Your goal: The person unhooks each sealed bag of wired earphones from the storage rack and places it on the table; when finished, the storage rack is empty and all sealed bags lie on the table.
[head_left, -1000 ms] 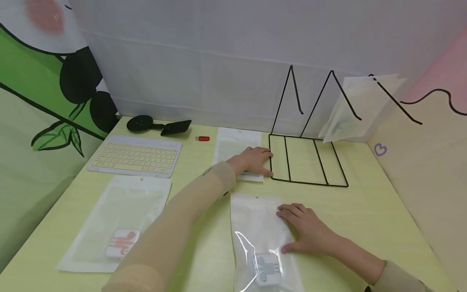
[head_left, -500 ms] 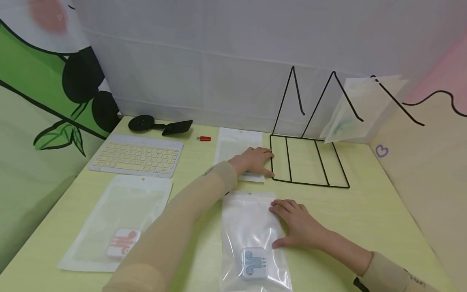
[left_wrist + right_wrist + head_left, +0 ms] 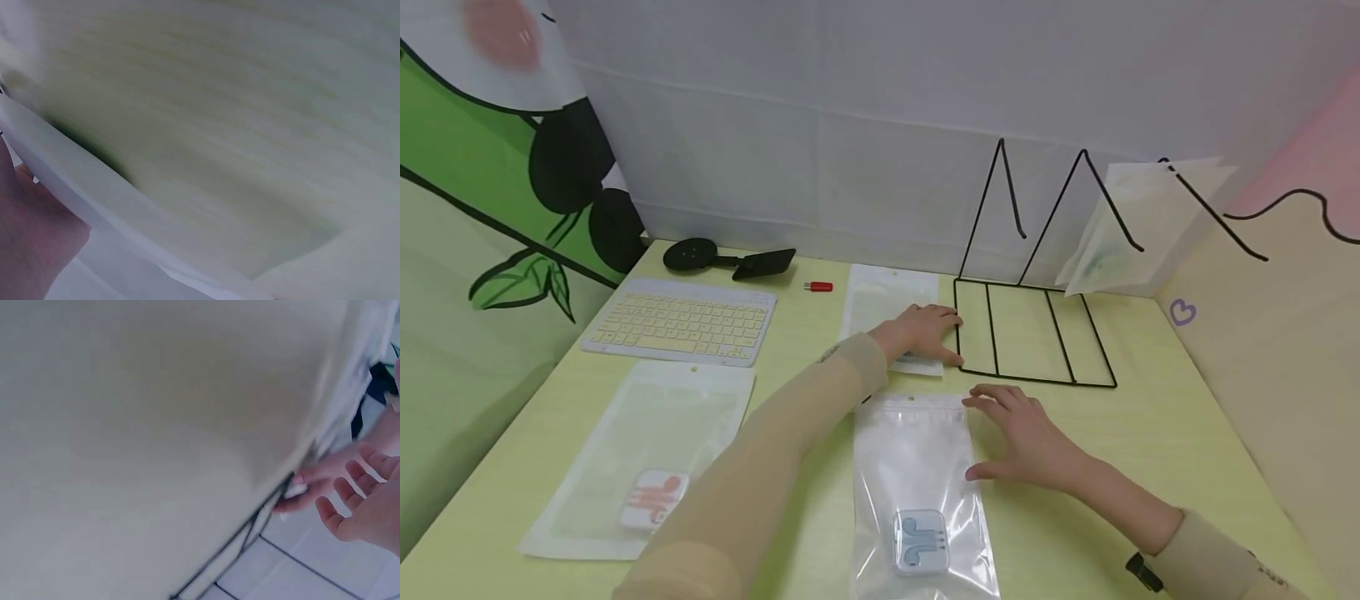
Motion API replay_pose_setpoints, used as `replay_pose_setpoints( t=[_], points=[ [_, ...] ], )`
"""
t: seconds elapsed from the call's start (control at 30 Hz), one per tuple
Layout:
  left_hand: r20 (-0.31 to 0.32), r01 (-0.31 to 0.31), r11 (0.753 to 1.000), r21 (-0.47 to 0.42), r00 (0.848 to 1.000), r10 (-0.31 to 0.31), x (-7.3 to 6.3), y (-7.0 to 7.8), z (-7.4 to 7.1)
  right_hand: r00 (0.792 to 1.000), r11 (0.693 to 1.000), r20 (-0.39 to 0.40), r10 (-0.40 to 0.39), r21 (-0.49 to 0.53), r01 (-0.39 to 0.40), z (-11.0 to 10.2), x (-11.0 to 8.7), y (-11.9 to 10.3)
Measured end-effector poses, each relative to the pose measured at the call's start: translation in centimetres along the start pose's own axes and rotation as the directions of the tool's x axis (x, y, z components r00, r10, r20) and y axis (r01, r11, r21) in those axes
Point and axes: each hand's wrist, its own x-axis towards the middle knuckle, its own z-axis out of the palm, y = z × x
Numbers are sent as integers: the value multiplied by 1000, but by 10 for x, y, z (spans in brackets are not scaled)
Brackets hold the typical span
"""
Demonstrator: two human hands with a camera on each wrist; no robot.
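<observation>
My left hand [image 3: 925, 331] lies across a small white packaging bag [image 3: 887, 293], with spread fingertips and thumb at the left bar of the black wire rack [image 3: 1036, 375]. In the right wrist view the left hand [image 3: 319, 484] also shows beside the rack's bar. Close to the right edge of a clear zip bag [image 3: 912, 458] is my right hand [image 3: 1037, 442], fingers loosely bent and thumb apart, holding nothing. Boxed earphones with a blue print [image 3: 921, 542] show through that bag. The right hand [image 3: 369, 506] looks open in its wrist view.
Two white bags [image 3: 1142, 225] hang on the rack's right hook. At left lie another bag [image 3: 685, 417] with orange-printed earphones [image 3: 655, 498], partly behind the left sleeve, and a white keyboard [image 3: 681, 321]. Farther back are a black folding stand [image 3: 763, 264] and a red USB stick [image 3: 818, 287].
The clear zip bag has shifted left and slightly away from me, flattening out. My right hand has since moved up along its edge and come away from it. The left hand has stayed put.
</observation>
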Motion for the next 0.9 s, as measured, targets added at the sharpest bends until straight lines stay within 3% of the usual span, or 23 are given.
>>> replay_pose_setpoints(
  t=[0.27, 0.4, 0.67, 0.9],
  points=[
    [4, -1, 1000, 1, 1000, 1, 2, -1, 1, 991, 1000, -129, 29, 0, -29, -45, 6, 21],
    [8, -7, 1000, -6, 1000, 7, 1, -2, 2, 977, 999, -206, 49, 21, -45, -67, 7, 35],
    [9, -7, 1000, -10, 1000, 7, 0, -2, 2, 928, 991, -348, 130, 68, -114, -102, 9, 71],
    [7, -10, 1000, -7, 1000, 10, 1, -1, 2, 864, 945, -394, 313, 222, -241, -126, 4, 109]
  ],
)
